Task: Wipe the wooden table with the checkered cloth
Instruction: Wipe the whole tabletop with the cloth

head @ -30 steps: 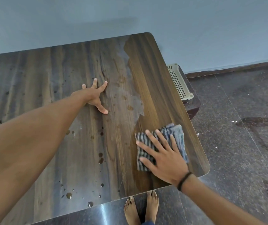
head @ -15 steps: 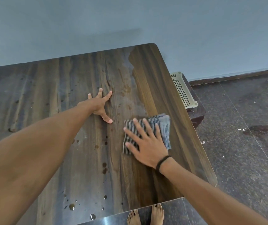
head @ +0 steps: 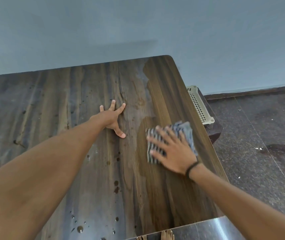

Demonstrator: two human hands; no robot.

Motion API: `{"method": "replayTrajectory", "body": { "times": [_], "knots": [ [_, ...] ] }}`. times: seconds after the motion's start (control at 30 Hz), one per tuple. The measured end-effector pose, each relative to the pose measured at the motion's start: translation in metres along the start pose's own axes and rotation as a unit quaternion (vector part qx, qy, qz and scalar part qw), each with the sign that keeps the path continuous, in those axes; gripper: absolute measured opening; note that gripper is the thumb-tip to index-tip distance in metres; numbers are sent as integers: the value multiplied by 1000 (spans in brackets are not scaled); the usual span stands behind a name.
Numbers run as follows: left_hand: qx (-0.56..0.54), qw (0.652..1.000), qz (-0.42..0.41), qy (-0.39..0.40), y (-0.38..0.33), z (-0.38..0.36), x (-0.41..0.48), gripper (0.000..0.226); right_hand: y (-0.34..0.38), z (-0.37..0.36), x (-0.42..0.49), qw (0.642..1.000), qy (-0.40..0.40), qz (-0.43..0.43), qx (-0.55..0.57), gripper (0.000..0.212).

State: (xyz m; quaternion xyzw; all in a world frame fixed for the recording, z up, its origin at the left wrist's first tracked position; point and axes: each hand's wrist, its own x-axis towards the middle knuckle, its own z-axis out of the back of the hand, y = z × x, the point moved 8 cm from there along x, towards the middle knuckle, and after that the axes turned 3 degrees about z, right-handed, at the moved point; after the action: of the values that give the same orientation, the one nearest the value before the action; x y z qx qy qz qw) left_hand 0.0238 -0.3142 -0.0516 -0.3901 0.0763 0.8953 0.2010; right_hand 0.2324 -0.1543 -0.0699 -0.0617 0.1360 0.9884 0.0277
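The wooden table (head: pixel 55 104) fills the left and middle of the head view, its right edge running diagonally. A folded checkered cloth (head: pixel 183 134), grey and white, lies flat near the right edge. My right hand (head: pixel 171 149) presses flat on the cloth with fingers spread, a black band at the wrist. My left hand (head: pixel 111 118) rests on the bare wood left of the cloth, fingers splayed, holding nothing. A darker streak runs along the table's right side. Droplets and brown spots (head: pixel 116 186) dot the duller middle and near part.
A cream perforated plastic basket (head: pixel 198 104) sits on a dark low stand just beyond the table's right edge. Dark speckled floor (head: pixel 259 135) lies to the right. A blue-grey wall (head: pixel 138 28) stands behind the table. My bare feet (head: pixel 166 236) show below the near edge.
My right hand slid the cloth away from the near right corner, up and inward along the table's right side. My left hand stayed planted on the wood.
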Motion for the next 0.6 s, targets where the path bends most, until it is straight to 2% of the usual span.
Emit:
{"method": "replayTrajectory", "body": {
  "times": [0.07,0.1,0.2,0.23,0.27,0.33,0.4,0.47,0.53,0.6],
  "knots": [
    [-5,1000,4,8,1,0,0,148,-6,12,33,996,-2,-95,1,60],
    [-7,1000,3,9,1,-1,-1,148,7,8,34,995,-9,-103,5,60],
    [0,1000,-5,8,-1,-3,-2,147,45,-19,-14,1000,-9,16,-5,58],
    [0,1000,-4,4,0,-2,-2,146,36,-19,-25,1000,-2,25,-3,58],
    [0,1000,-3,1,0,-1,-2,146,20,-13,-21,1000,-1,10,0,59],
    [0,1000,1,4,0,0,-1,147,-11,9,18,996,-20,-88,24,61],
    [-4,1000,1,9,1,-1,1,148,-5,13,45,988,-22,-150,20,62],
    [0,1000,-5,7,1,-3,3,149,24,-1,37,996,-27,-84,10,62],
    [4,1000,-8,0,2,-4,4,150,22,-11,10,1000,-12,-23,4,63],
    [6,1000,-8,-3,3,-4,5,150,-13,4,26,997,-16,-75,24,63]
  ]
}}
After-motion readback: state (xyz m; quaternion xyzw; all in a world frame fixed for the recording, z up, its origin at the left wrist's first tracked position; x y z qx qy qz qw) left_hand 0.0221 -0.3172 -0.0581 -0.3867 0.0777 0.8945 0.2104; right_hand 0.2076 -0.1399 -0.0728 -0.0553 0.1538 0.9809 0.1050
